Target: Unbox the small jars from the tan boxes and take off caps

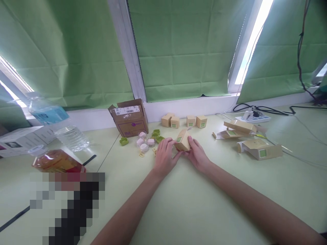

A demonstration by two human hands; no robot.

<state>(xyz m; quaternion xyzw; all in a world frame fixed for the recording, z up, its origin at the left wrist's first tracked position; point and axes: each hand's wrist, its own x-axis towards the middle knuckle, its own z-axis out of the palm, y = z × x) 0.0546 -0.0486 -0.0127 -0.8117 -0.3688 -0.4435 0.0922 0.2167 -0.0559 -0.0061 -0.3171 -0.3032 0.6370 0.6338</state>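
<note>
Both hands grip one small tan cardboard box (183, 140) with a green square label, held tilted just above the table. My left hand (165, 153) closes on its left side and lower edge. On the right side, my right hand (197, 154) has its thumb against the box wall. A flap seems to stick up at the box's top. Just left of my left hand lie several pale pink round pieces (144, 147), green flower-shaped pieces (124, 141) and small yellow pieces (141, 154).
Small closed boxes (175, 122) stand by the wall. Flattened tan cartons (263, 151) lie right, near a power strip (255, 118) with cables. An open brown carton (131, 120) stands back left. Farther left are a water bottle (73, 136), a drink bottle (55, 160) and white boxes (22, 139).
</note>
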